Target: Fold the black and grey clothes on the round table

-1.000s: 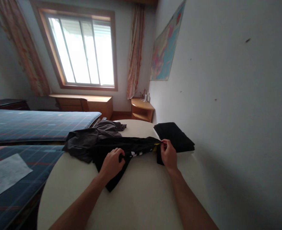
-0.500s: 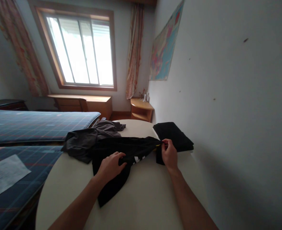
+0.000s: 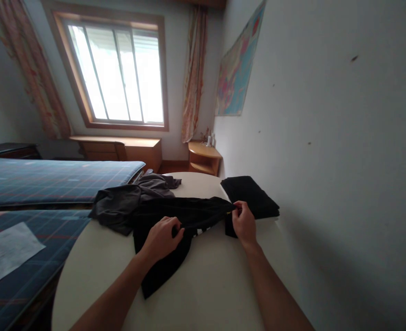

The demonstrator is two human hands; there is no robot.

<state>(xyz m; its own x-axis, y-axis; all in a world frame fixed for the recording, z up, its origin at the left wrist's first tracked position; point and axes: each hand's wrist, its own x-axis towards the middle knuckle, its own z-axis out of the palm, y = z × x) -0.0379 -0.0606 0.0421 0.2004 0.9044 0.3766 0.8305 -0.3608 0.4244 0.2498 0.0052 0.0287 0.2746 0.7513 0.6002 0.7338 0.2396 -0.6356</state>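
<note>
The person's two hands are at work over a round, pale desk (image 3: 203, 280), both on a black garment (image 3: 192, 209) that lies stretched across its middle. The left hand (image 3: 163, 235) bends over the garment's near edge, thumb and fingers brought close together with dark cloth between them; how firmly it grips cannot be told. The right hand (image 3: 243, 224) holds the garment's right end in a narrow pinch, a small yellow detail showing just beside its fingertips. Between the hands runs a strip of white print (image 3: 199, 231), partly folded out of sight, while a loose flap spreads below the left hand toward the near side. A crumpled dark gray garment (image 3: 115, 209) touches the black one on the left, reaching over the desk's edge. Just beyond the right hand sits a folded stack of black cloth (image 3: 251, 196), near the wall. To the left, a sheet of paper (image 3: 10, 253) rests on a blue plaid mattress (image 3: 60, 234), with a second plaid mattress (image 3: 58, 179) farther back.
</note>
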